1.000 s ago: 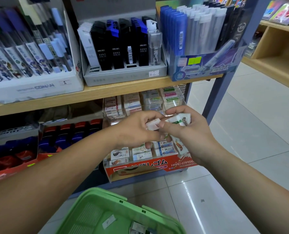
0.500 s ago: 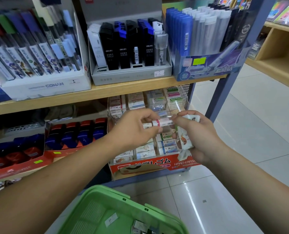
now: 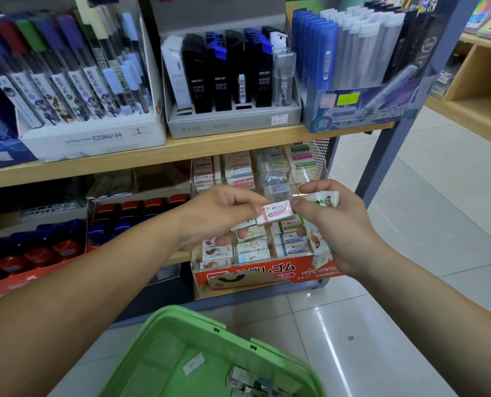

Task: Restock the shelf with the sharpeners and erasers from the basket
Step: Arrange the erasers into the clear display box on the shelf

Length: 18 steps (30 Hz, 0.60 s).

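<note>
In front of the display, the left hand pinches a pink eraser, perhaps a second beneath; the right hand grips white packets, prints blurred. Below the display, the basket is cut off, its contents indistinct.

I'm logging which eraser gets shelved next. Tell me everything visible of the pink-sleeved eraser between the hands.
The pink-sleeved eraser is a small white block in a paper-looking sleeve, pink and white, with dark print too small to read. It lies nearly level, right end a little higher, its long face toward the camera, in the air before the eraser display box. The left hand pinches its left end; the right hand, which also grips wrapped packets, appears to touch its right end.
</note>
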Motion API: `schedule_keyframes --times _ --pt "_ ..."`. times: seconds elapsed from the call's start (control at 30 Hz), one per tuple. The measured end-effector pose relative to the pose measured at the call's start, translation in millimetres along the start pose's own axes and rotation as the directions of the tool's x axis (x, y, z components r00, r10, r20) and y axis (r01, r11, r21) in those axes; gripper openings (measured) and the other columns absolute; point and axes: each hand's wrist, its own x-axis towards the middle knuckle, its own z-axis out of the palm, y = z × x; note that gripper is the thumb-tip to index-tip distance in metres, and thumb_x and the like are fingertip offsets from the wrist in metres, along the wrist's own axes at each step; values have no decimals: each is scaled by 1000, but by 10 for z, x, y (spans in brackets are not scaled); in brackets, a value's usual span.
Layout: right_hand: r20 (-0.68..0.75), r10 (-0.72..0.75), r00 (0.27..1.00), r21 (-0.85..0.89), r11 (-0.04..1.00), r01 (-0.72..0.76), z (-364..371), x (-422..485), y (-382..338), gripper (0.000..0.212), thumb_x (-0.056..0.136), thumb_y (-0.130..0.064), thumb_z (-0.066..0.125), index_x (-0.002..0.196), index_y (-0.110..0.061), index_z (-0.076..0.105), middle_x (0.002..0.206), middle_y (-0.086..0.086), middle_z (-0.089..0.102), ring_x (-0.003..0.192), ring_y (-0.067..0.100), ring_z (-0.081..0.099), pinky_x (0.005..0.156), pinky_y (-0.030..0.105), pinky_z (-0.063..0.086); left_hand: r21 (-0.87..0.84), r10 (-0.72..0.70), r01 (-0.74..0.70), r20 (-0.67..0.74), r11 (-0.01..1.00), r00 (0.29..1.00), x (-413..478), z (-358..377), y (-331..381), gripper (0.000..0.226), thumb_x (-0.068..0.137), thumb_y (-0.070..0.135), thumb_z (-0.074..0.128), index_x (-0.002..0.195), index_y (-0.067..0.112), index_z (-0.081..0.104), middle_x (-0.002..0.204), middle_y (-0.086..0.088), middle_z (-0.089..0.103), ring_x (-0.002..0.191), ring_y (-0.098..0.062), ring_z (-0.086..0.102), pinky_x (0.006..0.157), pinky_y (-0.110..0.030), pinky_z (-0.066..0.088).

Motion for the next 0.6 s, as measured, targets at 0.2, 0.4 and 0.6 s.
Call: schedule_keyframes --times 0.2,0.4,0.6 --pt "-114 -59 992 -172 984 39 -180 13 -80 22 89 -14 81 102 -26 67 98 -3 76 70 19 78 48 28 59 211 82 -38 -208 977 975 62 41 -79 8 93 20 75 96 26 80 95 4 78 70 -4 70 60 -17 56" --pt "-75 -1 997 -473 880 -35 -603 46 -105 25 86 -20 84 101 -24 64 96 -3 71 69 17 72 39 21 51 424 196 -134 -106 896 975 267 334 -98 7 94 20 74 96 25 78 102 17 73 100 7 64 85 -10 44" --pt "134 102 986 -526 850 -17 -803 -25 -138 17 89 -19 80 102 -22 69 95 -2 76 68 7 76 49 20 54 622 195 -120 -55 774 979 383 565 -97 14 95 20 67 103 23 79 111 15 70 106 -5 63 87 -23 47"
